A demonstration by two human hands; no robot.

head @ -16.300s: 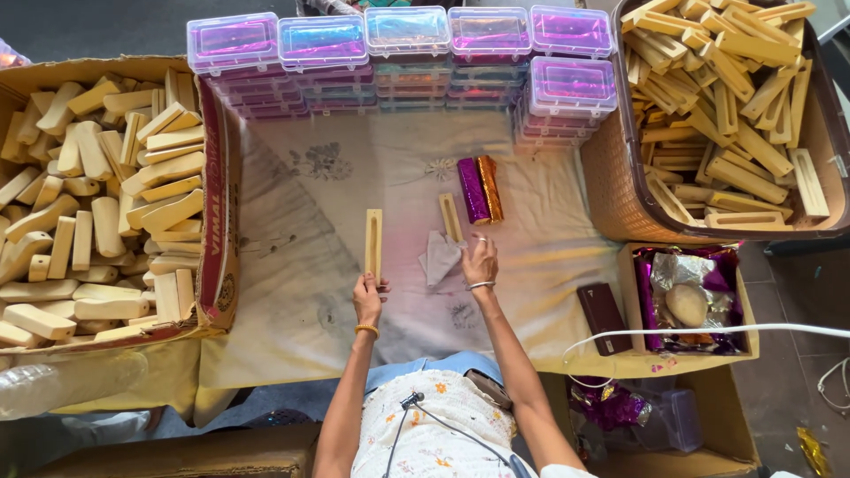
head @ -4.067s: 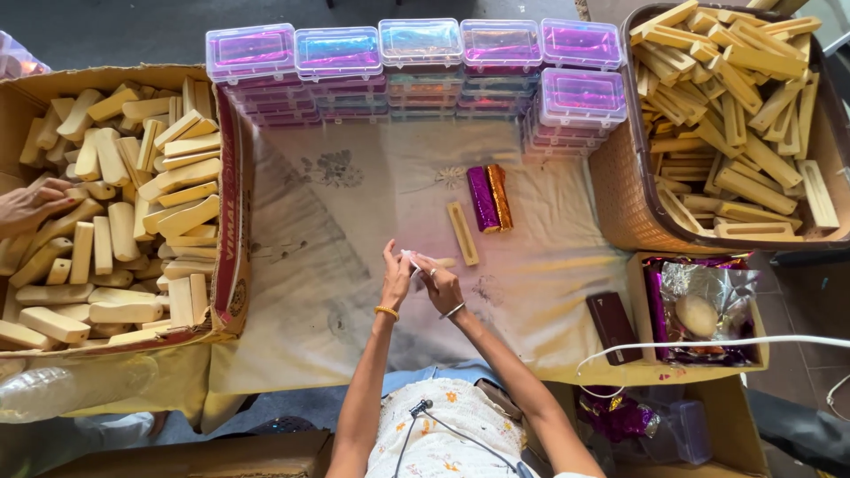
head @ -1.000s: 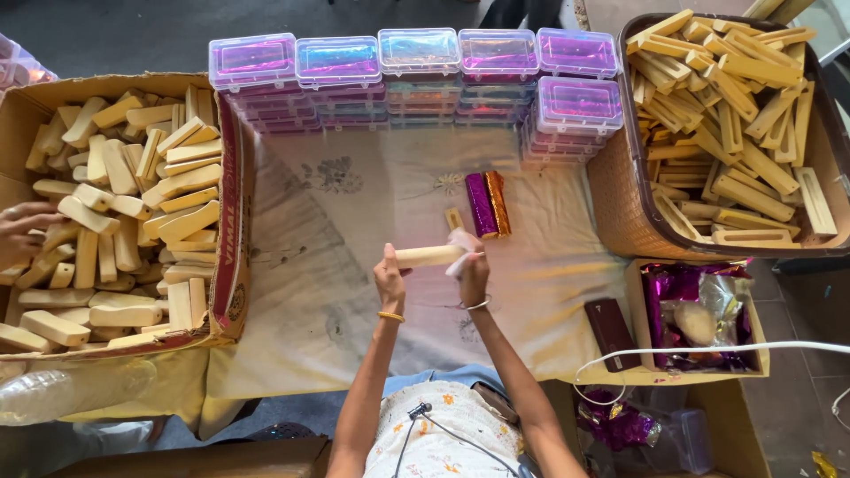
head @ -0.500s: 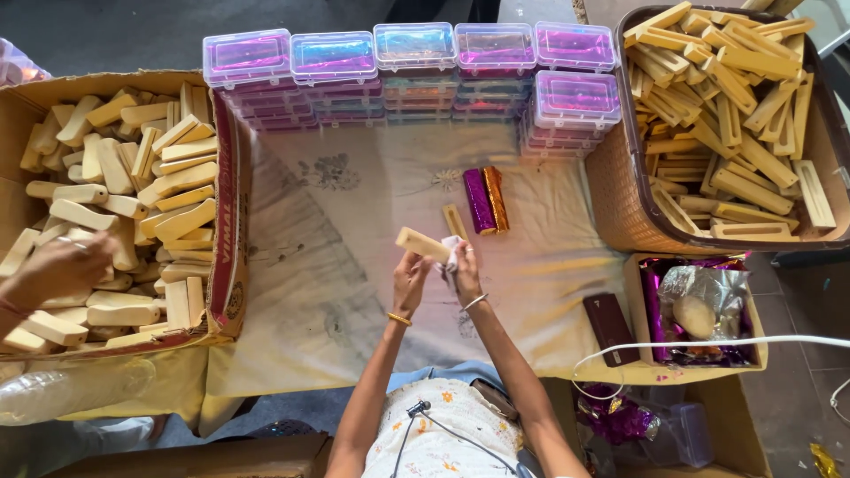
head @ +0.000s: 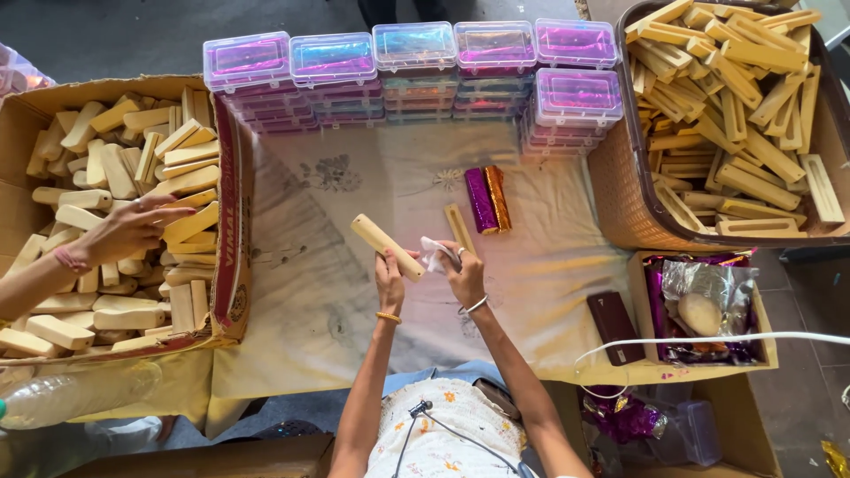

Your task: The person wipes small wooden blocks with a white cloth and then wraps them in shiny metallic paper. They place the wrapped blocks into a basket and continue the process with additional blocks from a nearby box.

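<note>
left hand: grip clenched around the lower end of a pale wooden block, which it holds tilted above the cloth-covered desk, upper end pointing up-left. right hand: grip pinched shut on a small white cloth, touching the block's near end. judged step: wiping the block clean; a next move would call for a steady left hold while the cloth runs along the block's length. just beyond the hands, a second block lies flat on the desk, beside a purple and gold foil-wrapped pair. farther out, stacked clear plastic cases. at left, a cardboard box of blocks, with another person's hand resting on them; at right, a wicker basket of grooved pieces.
</note>
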